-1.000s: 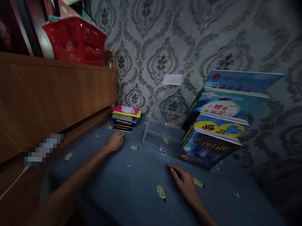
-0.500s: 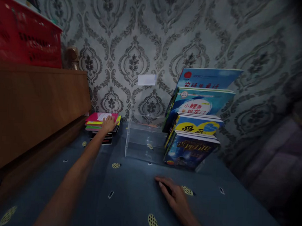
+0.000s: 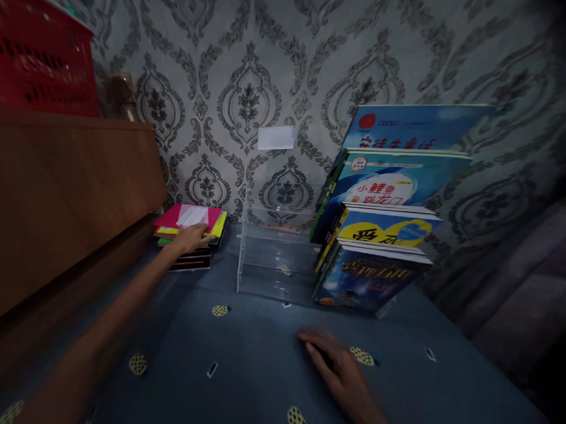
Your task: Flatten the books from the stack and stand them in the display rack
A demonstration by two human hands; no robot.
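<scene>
At the back left, my left hand [image 3: 191, 237] reaches over the front edge of a stack of books [image 3: 170, 218] with a pink cover on top. Its fingers are spread and touch the stack; the hand hides part of the books below. My right hand [image 3: 339, 367] rests on the dark blue cloth, thumb and fingers apart with nothing between them. Beyond it stands a clear acrylic tiered rack [image 3: 261, 280]. Its right side holds several upright books in rows, including a dark blue book [image 3: 371, 281], a blue-and-yellow book [image 3: 390, 228] and a light blue book [image 3: 406, 177].
On the left is a wooden cabinet [image 3: 72, 196], with a red plastic basket [image 3: 41, 57] and a brown object [image 3: 122, 92] on top. A patterned wall [image 3: 298, 69] rises behind the rack. The blue cloth [image 3: 243, 373] covers the surface.
My left hand has slid from the top of the pink-covered stack toward its front edge. The view has shifted slightly; my right hand stays in much the same pose on the cloth.
</scene>
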